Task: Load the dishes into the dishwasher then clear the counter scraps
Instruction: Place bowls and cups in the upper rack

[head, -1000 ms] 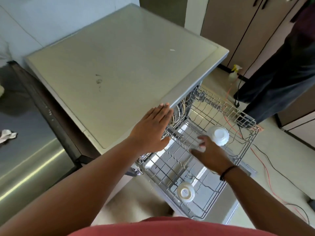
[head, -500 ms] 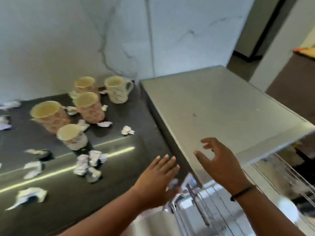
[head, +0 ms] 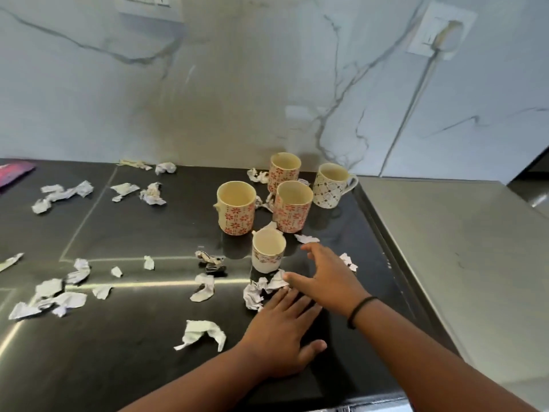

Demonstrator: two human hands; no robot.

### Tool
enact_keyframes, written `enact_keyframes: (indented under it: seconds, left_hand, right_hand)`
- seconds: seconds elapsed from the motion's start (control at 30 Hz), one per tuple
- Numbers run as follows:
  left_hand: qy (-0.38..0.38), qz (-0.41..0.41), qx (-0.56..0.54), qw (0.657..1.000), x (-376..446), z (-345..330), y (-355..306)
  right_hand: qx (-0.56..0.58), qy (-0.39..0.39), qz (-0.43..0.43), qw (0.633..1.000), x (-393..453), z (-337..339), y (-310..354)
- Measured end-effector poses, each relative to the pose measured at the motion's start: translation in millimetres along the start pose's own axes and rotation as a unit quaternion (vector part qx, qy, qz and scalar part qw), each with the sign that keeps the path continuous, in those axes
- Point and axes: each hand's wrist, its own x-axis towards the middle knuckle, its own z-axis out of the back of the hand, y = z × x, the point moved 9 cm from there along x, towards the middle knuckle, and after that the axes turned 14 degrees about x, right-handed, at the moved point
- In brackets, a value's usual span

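Observation:
Several mugs stand on the black counter [head: 118, 367]: a small white cup [head: 268, 250] nearest me, three red-flowered mugs [head: 236, 211] [head: 292, 206] [head: 284, 169], and a white patterned mug with a handle [head: 331, 186]. My right hand [head: 325, 275] hovers with spread fingers just right of the small cup, not touching it. Flat on the counter lies my left hand [head: 282, 333], fingers straight, its tips at a crumpled paper scrap [head: 261, 288]. Both hands hold nothing.
Crumpled paper scraps [head: 200, 334] [head: 64, 193] [head: 50, 295] are strewn across the counter. The steel dishwasher top [head: 463, 248] adjoins the counter on the right. A marble wall [head: 237, 84] with sockets rises behind. A pink object [head: 13, 172] lies at far left.
My view swung left from the dishwasher rack to the counter. Both hands left the dishwasher; the left now rests flat on the counter and the right is by the small cup.

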Motion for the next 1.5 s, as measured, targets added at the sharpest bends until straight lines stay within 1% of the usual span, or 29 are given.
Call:
enact_keyframes:
  seconds: [0.07, 0.17, 0.3, 0.43, 0.5, 0.6, 0.73, 0.77, 0.8, 0.87, 0.9, 1.0, 1.03, 1.1, 1.17, 1.27, 1.37, 1.43, 1.5]
  left_hand:
    - [-0.012, 0.001, -0.018, 1.000, 0, 0, 2]
    - [-0.026, -0.001, -0.013, 1.000, -1, -4, 2]
    - [-0.043, 0.004, -0.001, 0.999, -1, -5, 2]
    - [-0.047, 0.000, -0.026, 0.999, 0, -4, 3]
    - [-0.049, 0.001, -0.021, 0.999, -1, -3, 3]
    - [-0.030, 0.002, -0.001, 1.000, -1, -10, 2]
    - [-0.026, 0.010, -0.024, 0.999, -1, -12, 2]
    - [-0.021, 0.014, -0.025, 0.999, -2, -13, 3]
    - [-0.020, 0.015, -0.022, 0.999, -2, -13, 2]
    - [-0.014, 0.016, -0.016, 1.000, -1, -14, 1]
    - [-0.010, 0.015, -0.008, 1.000, 0, -14, 0]
    - [-0.009, 0.002, 0.010, 1.000, 10, -10, -9]
    - [-0.009, -0.008, 0.012, 1.000, 14, -6, -15]
    - [-0.012, -0.039, 0.014, 0.999, 26, 2, -35]
    - [-0.008, -0.070, 0.009, 0.997, 41, 7, -60]
    - [0.017, -0.138, -0.006, 0.990, 64, 15, -109]
    - [0.029, -0.211, -0.012, 0.977, 88, 18, -163]
    - [0.019, -0.254, -0.004, 0.967, 108, 21, -203]
    - [0.016, -0.286, 0.009, 0.958, 127, 18, -244]
  right_hand:
    - [0.003, 0.009, -0.007, 1.000, 14, -14, 10]
    - [0.016, 0.005, -0.013, 1.000, 30, -28, 16]
    - [0.034, -0.003, -0.010, 0.999, 44, -38, 18]
    - [0.074, -0.007, -0.018, 0.997, 48, -43, 18]
    - [0.091, -0.005, -0.028, 0.995, 48, -44, 17]
    - [0.123, -0.009, -0.034, 0.992, 46, -40, 18]
    - [0.219, -0.052, -0.049, 0.973, 36, -10, 13]
    - [0.271, -0.058, -0.062, 0.959, 32, -2, 8]
    - [0.339, -0.059, -0.080, 0.935, 26, 6, 1]
    - [0.483, -0.051, -0.121, 0.866, 8, 21, -13]
    - [0.537, -0.050, -0.134, 0.832, -4, 31, -21]
    - [0.660, -0.060, -0.130, 0.737, -48, 67, -51]
    - [0.688, -0.068, -0.120, 0.713, -65, 80, -60]
    - [0.720, -0.101, -0.102, 0.679, -105, 107, -84]
    - [0.740, -0.153, -0.105, 0.647, -149, 130, -115]
    - [0.754, -0.214, -0.112, 0.611, -212, 152, -159]
    - [0.756, -0.307, -0.119, 0.565, -275, 172, -204]
    - [0.748, -0.380, -0.119, 0.531, -321, 184, -238]
    - [0.746, -0.427, -0.114, 0.499, -363, 190, -271]
